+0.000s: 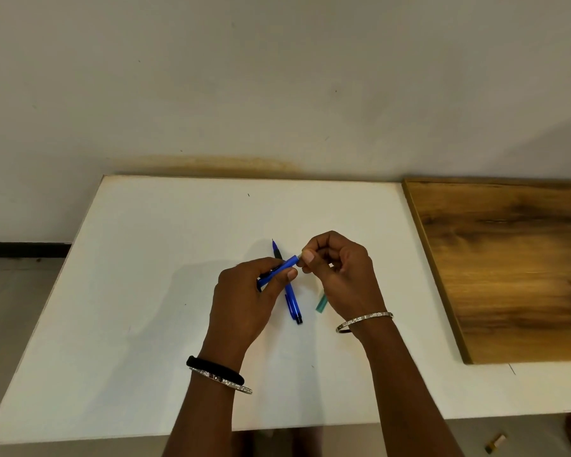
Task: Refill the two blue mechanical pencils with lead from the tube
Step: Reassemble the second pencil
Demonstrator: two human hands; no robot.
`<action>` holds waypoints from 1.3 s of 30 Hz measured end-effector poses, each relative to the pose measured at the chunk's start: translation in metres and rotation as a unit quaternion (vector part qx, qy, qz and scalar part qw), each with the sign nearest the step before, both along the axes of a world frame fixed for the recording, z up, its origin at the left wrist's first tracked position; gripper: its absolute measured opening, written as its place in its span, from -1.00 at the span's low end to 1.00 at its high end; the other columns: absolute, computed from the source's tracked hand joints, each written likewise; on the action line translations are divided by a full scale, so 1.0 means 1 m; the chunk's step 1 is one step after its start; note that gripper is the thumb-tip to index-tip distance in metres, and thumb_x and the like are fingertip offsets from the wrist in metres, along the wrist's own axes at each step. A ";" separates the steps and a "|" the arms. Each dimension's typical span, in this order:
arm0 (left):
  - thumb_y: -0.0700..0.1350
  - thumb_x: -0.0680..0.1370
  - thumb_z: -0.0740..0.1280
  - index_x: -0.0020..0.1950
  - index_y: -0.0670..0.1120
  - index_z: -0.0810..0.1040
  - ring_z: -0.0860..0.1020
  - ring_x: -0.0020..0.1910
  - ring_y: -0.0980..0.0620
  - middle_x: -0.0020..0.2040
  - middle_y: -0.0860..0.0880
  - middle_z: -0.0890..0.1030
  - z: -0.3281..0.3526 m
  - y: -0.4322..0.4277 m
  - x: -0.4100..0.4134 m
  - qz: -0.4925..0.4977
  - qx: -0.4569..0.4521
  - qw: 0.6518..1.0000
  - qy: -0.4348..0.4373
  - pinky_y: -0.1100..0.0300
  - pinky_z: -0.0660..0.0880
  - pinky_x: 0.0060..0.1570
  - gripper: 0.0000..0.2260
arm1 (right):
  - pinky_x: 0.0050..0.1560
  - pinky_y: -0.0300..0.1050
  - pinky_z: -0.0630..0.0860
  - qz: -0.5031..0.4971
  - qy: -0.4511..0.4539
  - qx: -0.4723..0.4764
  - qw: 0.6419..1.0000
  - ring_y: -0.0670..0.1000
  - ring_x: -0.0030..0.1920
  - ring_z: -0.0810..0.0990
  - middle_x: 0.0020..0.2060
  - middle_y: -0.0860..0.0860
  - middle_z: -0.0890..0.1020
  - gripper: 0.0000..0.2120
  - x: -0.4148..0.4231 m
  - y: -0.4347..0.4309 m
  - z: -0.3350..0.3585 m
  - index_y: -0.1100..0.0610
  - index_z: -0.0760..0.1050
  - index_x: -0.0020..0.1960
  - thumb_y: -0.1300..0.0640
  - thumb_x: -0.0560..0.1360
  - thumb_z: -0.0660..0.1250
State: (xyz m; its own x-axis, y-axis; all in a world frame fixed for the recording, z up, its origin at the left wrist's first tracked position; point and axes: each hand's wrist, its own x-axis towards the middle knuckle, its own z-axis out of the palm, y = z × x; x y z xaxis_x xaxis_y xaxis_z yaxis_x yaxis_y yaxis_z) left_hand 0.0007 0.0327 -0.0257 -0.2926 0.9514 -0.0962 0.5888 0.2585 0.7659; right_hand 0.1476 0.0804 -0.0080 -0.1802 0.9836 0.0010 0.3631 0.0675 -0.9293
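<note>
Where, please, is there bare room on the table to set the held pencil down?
Bare table lies left of the left hand, and between the hands and the far edge. Crowded: lying pencil and teal tube by the right hand; wooden board beyond.

A black band (215,368) and studded bangle (226,383) left, silver bangle (365,320) right.

- The left hand (244,291) grips a blue plastic mechanical pencil (289,262), which tilts up toward the right.
- The right hand (340,275) pinches that pencil's pale end between thumb and forefinger.
- A second blue mechanical pencil (292,305) lies on the flat white table (145,291) beneath the hands, tip pointing away.
- A small teal lead tube (322,304) lies near it — partly hidden by the right hand.
- A brown wooden board (508,265) rests on the table's right side.
</note>
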 end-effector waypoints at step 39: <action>0.09 0.55 0.27 0.14 -0.02 0.65 0.50 -0.30 0.14 -0.19 0.04 0.68 0.005 -0.001 0.002 -0.017 0.018 0.997 -0.070 0.41 0.34 -0.26 -0.70 | 0.09 -0.18 0.43 0.005 -0.332 0.048 0.942 0.04 0.09 0.54 0.02 0.05 0.65 -0.80 -0.003 0.005 -0.034 0.08 0.62 0.15 0.11 0.54 0.36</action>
State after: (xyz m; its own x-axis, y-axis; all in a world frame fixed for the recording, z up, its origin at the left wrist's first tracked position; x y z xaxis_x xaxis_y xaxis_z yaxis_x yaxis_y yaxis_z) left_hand 0.0023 0.0316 -0.0211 -0.2464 0.9642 -0.0985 0.4841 0.2105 0.8493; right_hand 0.1450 0.0858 -0.0420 -0.1811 0.9831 -0.0265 0.8611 0.1455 -0.4872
